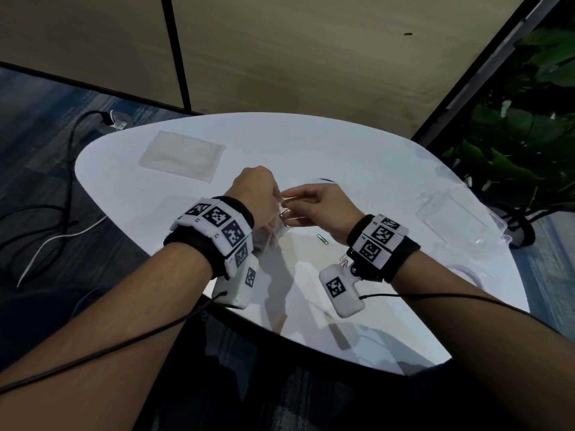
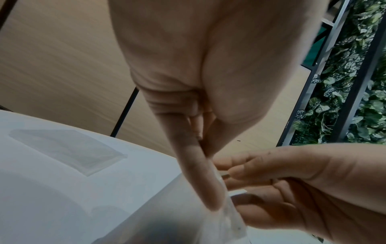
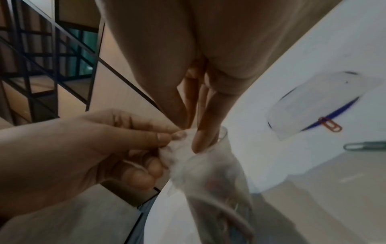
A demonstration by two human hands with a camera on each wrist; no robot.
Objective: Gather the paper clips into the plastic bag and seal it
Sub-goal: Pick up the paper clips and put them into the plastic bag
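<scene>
From the head view, your left hand (image 1: 261,197) and right hand (image 1: 320,209) both pinch the bag (image 1: 275,233) top between them; no writing is readable. In the right wrist view, a green clip (image 3: 364,145) lies right of your hand.

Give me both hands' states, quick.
Left hand: pinching the mouth of the clear plastic bag, holding it up.
Right hand: fingers pinching the same bag's rim, fingertips at its opening.
</scene>
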